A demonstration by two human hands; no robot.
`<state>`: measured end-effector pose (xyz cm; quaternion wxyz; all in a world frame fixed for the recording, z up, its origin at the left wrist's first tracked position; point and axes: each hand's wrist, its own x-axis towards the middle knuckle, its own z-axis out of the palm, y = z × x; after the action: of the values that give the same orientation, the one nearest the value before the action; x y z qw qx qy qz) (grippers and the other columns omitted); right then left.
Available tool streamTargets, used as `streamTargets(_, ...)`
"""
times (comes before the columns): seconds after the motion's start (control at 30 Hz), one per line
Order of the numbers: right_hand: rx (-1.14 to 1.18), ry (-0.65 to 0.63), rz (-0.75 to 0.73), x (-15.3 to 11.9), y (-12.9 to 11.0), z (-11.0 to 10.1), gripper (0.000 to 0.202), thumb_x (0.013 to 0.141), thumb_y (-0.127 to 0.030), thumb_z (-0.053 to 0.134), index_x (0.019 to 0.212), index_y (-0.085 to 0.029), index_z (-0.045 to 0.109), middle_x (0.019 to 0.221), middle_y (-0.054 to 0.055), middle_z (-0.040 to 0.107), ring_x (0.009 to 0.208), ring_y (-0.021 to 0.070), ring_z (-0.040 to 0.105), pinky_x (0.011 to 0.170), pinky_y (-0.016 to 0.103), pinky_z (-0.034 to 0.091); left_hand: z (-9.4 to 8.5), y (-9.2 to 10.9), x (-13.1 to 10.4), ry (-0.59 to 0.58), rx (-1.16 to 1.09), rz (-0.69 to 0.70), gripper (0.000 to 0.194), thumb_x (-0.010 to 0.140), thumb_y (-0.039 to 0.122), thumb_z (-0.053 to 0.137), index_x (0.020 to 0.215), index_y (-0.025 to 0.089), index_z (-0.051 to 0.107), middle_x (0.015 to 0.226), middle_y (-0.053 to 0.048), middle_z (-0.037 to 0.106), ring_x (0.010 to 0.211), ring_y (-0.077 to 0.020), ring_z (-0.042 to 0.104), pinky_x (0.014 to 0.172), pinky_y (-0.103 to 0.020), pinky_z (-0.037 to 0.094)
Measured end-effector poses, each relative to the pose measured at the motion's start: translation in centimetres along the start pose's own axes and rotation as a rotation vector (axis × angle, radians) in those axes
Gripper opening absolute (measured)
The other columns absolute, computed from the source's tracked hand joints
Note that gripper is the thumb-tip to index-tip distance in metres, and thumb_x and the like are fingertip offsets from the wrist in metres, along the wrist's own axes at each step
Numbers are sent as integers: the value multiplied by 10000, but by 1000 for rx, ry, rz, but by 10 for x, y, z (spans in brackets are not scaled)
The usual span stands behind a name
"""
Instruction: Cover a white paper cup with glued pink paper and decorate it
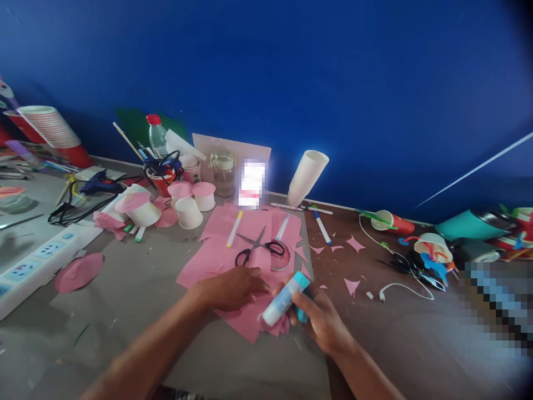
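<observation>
My right hand point(322, 319) is wrapped round a glue stick point(285, 300) with a white-blue body and a teal end. A second teal piece, perhaps the cap, shows under those fingers. The stick's pale lower end is over or against a small pink paper piece point(280, 328); contact is unclear. My left hand point(235, 289) lies palm down on the pink paper sheets point(200, 264), its fingers stretched toward the glue stick. Just beyond my hands, black-handled scissors point(258, 244) rest spread on the sheets. A roll of clear tape point(280, 258) sits by their right handle.
Markers point(234, 229) lie on and around the sheets. Pink-topped paper cups point(204, 196), a glass jar point(224, 172) and a bright blurred screen point(251, 183) stand behind. A cup stack point(307, 175) leans at the wall. A power strip point(45, 258) lies left; paper scraps point(352, 286) right.
</observation>
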<state>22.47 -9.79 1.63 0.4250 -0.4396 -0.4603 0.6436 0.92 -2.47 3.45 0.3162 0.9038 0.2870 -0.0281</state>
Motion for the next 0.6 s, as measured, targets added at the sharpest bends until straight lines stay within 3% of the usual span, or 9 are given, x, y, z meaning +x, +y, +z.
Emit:
streamTargets(0.1, -42, 93, -62, 4, 0, -8, 432, 835, -615, 699, 877, -185, 678, 772, 42, 689, 533, 128, 536, 546, 273, 460, 2, -3, 0, -21, 3, 5, 346, 932, 146, 585, 1258, 231, 668, 1219, -90, 694, 1142, -248, 636, 981, -328, 492)
streamTargets(0.2, -160, 68, -92, 4, 4, -9, 430, 858, -612, 673, 929, -187, 682, 708, 16, 653, 538, 141, 547, 549, 273, 466, 2, -4, 1, -3, -45, 35, 331, 937, 148, 573, 1240, 237, 674, 1216, -72, 714, 1154, -246, 632, 996, -326, 481)
streamTargets(0.37, -397, 48, -191, 0, 8, -2, 365, 878, -539, 672, 1000, -195, 674, 878, 58, 712, 750, 197, 632, 709, 310, 519, 1, -3, 1, -12, -21, 4, 256, 942, 167, 543, 1135, 227, 700, 1095, -68, 689, 1012, -230, 659, 875, -293, 495)
streamTargets(0.47, -397, -52, -125, -3, 8, 4, 339, 897, -524, 655, 986, -197, 647, 823, 34, 684, 707, 172, 608, 674, 289, 502, 1, -3, 0, -1, -29, 19, 188, 932, 175, 546, 1019, 226, 705, 1008, -45, 661, 935, -207, 651, 803, -263, 483)
streamTargets(0.6, -146, -166, 27, -3, 6, 6, 408, 852, -594, 694, 945, -206, 608, 672, -28, 613, 529, 121, 534, 533, 249, 448, 0, -2, -1, 3, -33, 42, 190, 923, 159, 548, 1015, 226, 700, 999, -38, 660, 933, -201, 648, 806, -260, 479)
